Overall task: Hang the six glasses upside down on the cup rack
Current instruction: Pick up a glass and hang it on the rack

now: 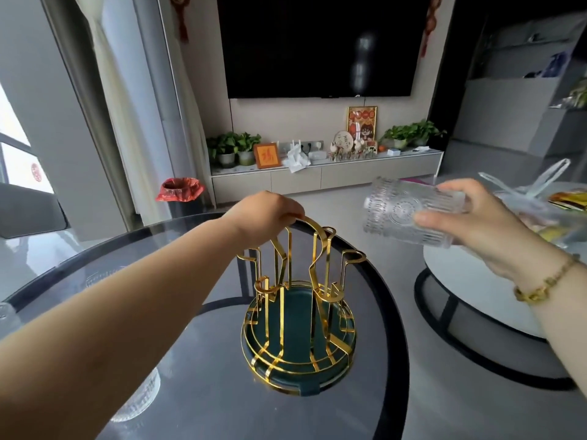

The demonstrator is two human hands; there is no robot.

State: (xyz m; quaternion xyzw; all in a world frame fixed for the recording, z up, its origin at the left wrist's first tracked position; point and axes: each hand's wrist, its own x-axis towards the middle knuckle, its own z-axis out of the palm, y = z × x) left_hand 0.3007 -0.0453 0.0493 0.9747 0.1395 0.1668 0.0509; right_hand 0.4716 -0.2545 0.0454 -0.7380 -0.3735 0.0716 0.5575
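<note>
A gold wire cup rack [298,315] with a dark green round tray base stands in the middle of a round grey glass table [374,392]. No glass hangs on its hooks. My left hand [266,217] grips the rack's top handle loop. My right hand [470,223] holds a clear embossed glass [403,211] tilted on its side, in the air to the right of the rack and above it. Another clear glass [139,398] stands on the table under my left forearm, partly hidden. At the far left edge a further glass [6,312] shows faintly.
A lower white round table [470,281] stands to the right, with a plastic bag [533,192] and snack packets on it. Beyond are a TV cabinet with plants and frames, a wall TV, and a red-lined bin [179,188] on the floor.
</note>
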